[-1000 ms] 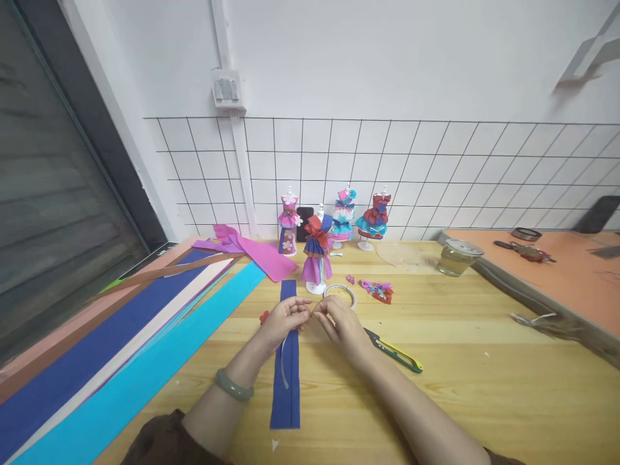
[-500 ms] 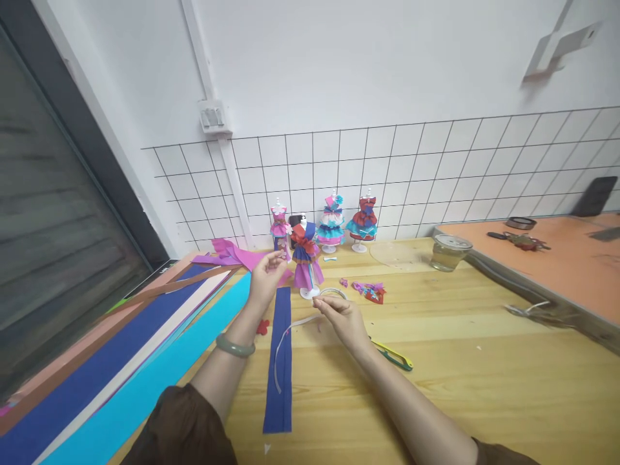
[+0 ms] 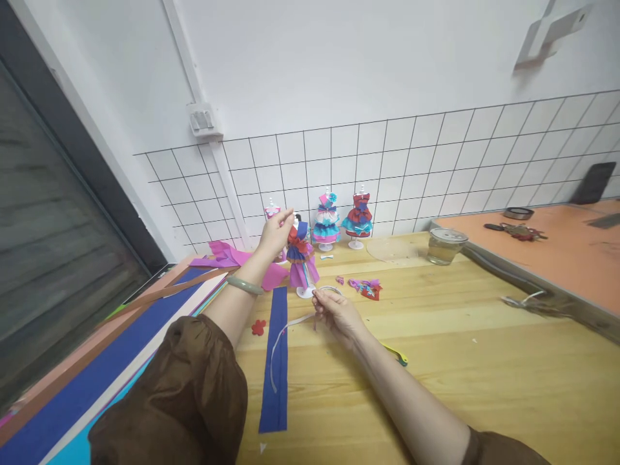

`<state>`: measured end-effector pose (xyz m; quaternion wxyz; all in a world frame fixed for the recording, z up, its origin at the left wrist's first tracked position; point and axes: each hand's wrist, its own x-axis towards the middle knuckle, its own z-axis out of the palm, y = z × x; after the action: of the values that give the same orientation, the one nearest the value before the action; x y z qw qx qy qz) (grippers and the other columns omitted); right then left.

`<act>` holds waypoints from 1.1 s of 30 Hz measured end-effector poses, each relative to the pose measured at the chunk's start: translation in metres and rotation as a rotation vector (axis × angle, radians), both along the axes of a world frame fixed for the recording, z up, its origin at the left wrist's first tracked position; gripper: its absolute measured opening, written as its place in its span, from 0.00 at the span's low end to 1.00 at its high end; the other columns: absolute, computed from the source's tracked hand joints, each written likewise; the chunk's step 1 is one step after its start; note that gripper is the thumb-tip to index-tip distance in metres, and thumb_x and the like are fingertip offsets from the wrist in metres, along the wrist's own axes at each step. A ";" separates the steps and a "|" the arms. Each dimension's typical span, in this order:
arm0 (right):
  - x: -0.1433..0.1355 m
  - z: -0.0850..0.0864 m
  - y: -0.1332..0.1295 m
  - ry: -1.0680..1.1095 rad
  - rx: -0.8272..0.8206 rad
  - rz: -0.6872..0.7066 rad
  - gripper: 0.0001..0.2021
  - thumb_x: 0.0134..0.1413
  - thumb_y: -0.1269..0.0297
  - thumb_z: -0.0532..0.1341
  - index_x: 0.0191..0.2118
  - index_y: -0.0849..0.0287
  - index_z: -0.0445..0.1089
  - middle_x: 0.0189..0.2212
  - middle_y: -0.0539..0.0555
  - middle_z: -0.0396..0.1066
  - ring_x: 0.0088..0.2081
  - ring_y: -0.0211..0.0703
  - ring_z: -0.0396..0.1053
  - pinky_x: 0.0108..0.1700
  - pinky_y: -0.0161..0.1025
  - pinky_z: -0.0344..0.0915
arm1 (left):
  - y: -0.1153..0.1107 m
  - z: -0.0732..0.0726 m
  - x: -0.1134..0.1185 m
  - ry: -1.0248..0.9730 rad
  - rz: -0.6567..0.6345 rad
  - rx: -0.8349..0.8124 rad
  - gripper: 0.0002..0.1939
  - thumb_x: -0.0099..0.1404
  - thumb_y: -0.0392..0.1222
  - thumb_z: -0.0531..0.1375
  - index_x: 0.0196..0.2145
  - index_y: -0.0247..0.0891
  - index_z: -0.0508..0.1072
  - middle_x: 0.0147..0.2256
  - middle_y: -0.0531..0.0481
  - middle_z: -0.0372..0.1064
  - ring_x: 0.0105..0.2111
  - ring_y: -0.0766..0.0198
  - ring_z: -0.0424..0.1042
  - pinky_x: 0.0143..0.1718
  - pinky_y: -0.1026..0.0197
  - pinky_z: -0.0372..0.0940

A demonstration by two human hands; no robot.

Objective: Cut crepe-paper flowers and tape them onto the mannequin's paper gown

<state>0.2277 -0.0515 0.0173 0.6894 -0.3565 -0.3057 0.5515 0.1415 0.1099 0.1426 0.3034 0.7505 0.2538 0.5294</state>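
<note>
A small dress form [image 3: 301, 258] in a red, blue and pink paper dress stands upright on a white base. My left hand [image 3: 276, 234] is at its upper left side, fingers closed near the neck; what they hold, if anything, is hidden. Beside the base, my right hand [image 3: 334, 310] has thumb and fingertips pinched together on something too small to make out. A thin white strip [image 3: 277, 349] curves from near that hand over a dark blue paper strip [image 3: 275, 394]. A red paper flower [image 3: 258, 327] lies left of the blue strip.
Three dressed forms, including a blue-and-pink one [image 3: 326, 223], stand at the back. Long paper strips [image 3: 111, 374] cover the left side. Paper scraps [image 3: 369, 288], a yellow-green cutter [image 3: 398, 355] and a lidded cup [image 3: 444, 247] are to the right.
My left hand has moved up and forward to the form's neck. My right hand stays low by the base, with its fingertips still pinched. The view has shifted slightly.
</note>
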 end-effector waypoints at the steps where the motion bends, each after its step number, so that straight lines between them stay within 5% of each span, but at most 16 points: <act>1: 0.000 0.000 0.000 0.030 -0.006 0.018 0.13 0.34 0.58 0.68 0.27 0.61 0.73 0.23 0.49 0.68 0.20 0.29 0.56 0.21 0.30 0.55 | 0.001 0.002 0.002 0.014 -0.014 -0.005 0.16 0.58 0.44 0.55 0.42 0.34 0.71 0.43 0.44 0.69 0.44 0.61 0.66 0.47 0.59 0.58; 9: -0.001 0.004 -0.002 0.178 -0.018 0.090 0.13 0.33 0.61 0.69 0.27 0.61 0.72 0.23 0.47 0.67 0.19 0.26 0.57 0.21 0.28 0.56 | 0.005 0.009 0.005 0.035 -0.037 -0.024 0.14 0.54 0.46 0.58 0.32 0.32 0.73 0.32 0.45 0.72 0.32 0.64 0.68 0.36 0.63 0.62; 21: 0.008 0.010 -0.004 0.128 0.039 0.022 0.12 0.34 0.60 0.68 0.26 0.61 0.72 0.20 0.47 0.64 0.19 0.28 0.56 0.22 0.29 0.54 | -0.012 0.017 0.001 0.073 -0.082 -0.013 0.14 0.53 0.48 0.59 0.30 0.33 0.70 0.31 0.44 0.72 0.32 0.62 0.70 0.34 0.62 0.62; 33: 0.022 0.023 -0.012 -0.205 0.183 -0.386 0.09 0.42 0.59 0.64 0.24 0.61 0.70 0.17 0.45 0.61 0.21 0.31 0.55 0.25 0.31 0.53 | -0.048 0.019 0.009 0.118 -0.071 0.018 0.15 0.52 0.50 0.59 0.30 0.34 0.70 0.27 0.47 0.72 0.28 0.64 0.70 0.30 0.62 0.63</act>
<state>0.2495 -0.0636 0.0406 0.7770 -0.3983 -0.3490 0.3403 0.1507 0.0616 0.1620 0.2996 0.7916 0.2397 0.4757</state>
